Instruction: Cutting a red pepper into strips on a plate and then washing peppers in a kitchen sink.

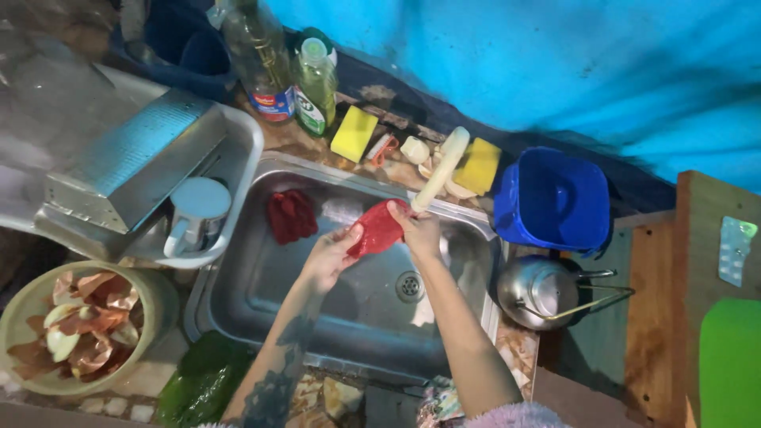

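Observation:
Over a steel sink (261,261), both my hands hold a flat red piece, probably meat (378,227), under a cream-coloured tap (438,170). My left hand (331,255) grips its lower left edge. My right hand (418,230) pinches its upper right end close to the tap's spout. Another dark red piece (290,215) lies in the sink's far left corner. The drain (409,285) sits below my right wrist.
Two yellow sponges (353,133) and two bottles (315,85) line the back ledge. A blue bucket (552,200) and a steel kettle (533,291) stand right of the sink. Left are a white basin with a cup (195,212), a bowl of peelings (79,325) and a green bag (200,382).

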